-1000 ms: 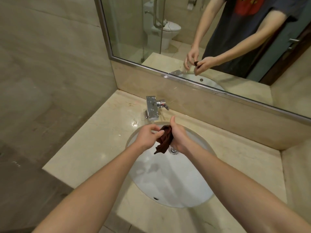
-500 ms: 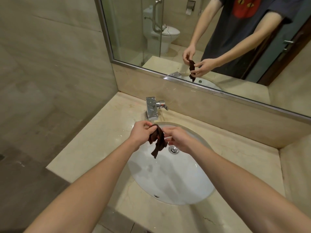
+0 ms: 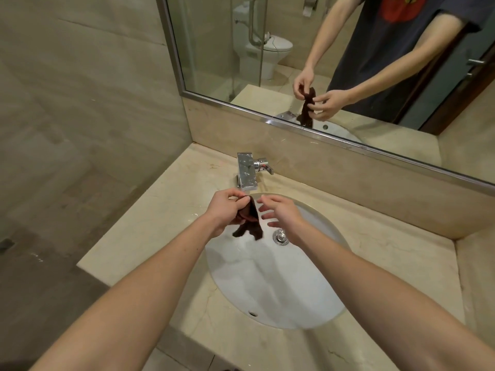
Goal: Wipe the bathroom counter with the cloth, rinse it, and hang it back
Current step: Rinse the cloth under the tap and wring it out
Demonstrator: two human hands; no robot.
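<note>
Your left hand (image 3: 225, 208) is pinched shut on the top of the dark brown cloth (image 3: 247, 219), thumb and forefinger gathering it. Your right hand (image 3: 281, 212) hovers just beside it at 3 o'clock, fingers spread and loose, gripping nothing. The hands are close but not joined.

The cloth hangs bunched from the left fingers over the far-left part of the white oval basin (image 3: 267, 285). Long axis: roughly vertical, top at your pinch, ragged tail drooping toward 6 o'clock and ending level with the chrome drain plug (image 3: 280, 236), which sits to its right.

The square chrome faucet (image 3: 247, 171) stands just beyond the hands at 12 o'clock, its lever (image 3: 263, 166) off to the right. No water visible from the spout.

Key relation: the cloth lies left of the open hand and hangs below the left one, so the right hand is the free one and only has to close leftward on the cloth to spread or wring it.

Judgement: rinse stage or just after; the cloth looks damp and limp and will flop, not hold shape. The beige marble counter (image 3: 150, 231) shows a few wet glints near the faucet. No hanging rail is visible on your side. The mirror (image 3: 219, 44) shows the same grip.
</note>
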